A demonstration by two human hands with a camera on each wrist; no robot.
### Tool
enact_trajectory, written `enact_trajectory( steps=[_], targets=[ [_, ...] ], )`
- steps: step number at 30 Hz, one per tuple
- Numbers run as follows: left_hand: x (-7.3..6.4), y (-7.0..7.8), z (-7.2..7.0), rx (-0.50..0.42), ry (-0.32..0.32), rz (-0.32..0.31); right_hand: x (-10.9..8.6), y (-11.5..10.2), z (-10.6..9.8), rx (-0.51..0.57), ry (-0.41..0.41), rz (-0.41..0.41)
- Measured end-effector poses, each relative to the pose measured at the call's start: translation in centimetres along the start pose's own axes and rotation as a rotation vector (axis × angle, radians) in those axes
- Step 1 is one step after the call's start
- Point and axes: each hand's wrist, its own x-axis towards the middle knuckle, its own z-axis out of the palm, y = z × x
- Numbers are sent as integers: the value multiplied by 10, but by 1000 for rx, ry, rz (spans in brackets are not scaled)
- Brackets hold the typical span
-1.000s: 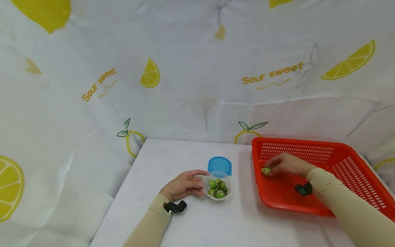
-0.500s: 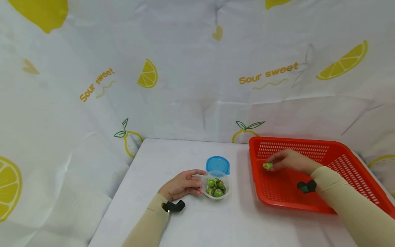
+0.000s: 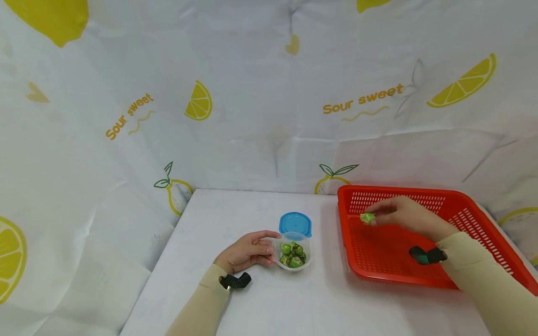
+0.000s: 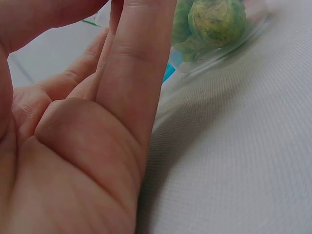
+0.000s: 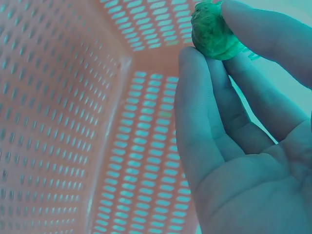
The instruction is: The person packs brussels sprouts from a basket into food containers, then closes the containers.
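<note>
My left hand [image 3: 245, 252] holds the left side of a small clear plastic container [image 3: 277, 258] on the table. Several Brussels sprouts [image 3: 296, 262] lie inside it; in the left wrist view, sprouts [image 4: 217, 22] show through its wall beyond my fingers. Over the left part of a red plastic basket [image 3: 374, 254], my right hand [image 3: 405, 217] pinches a single Brussels sprout [image 3: 367, 218] between thumb and fingertips. The right wrist view shows this sprout [image 5: 212, 31] at the fingertips, with the perforated basket walls behind.
A blue lid [image 3: 295, 223] lies flat just behind the container. The white table [image 3: 269, 308] carries everything. Behind and to the left hangs a white curtain [image 3: 252, 93] printed with lemons. The basket's raised rim stands between the container and my right hand.
My right hand has lifted the sprout up from the basket's left side and drawn slightly right. My left hand stays at the container. The whole view has shifted slightly.
</note>
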Motion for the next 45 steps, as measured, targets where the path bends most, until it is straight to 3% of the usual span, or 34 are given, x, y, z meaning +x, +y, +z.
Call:
enact_trajectory(
  steps=[20, 34, 45],
  targets=[
    [-1, -2, -2, 6, 33, -18, -27, -66, 19, 100, 68, -32],
    [-2, -1, -3, -9, 6, -18, -17, -113, 69, 199, 54, -119],
    [0, 0, -2, -14, 6, -8, -4, -135, 126, 271, 63, -139]
  ],
)
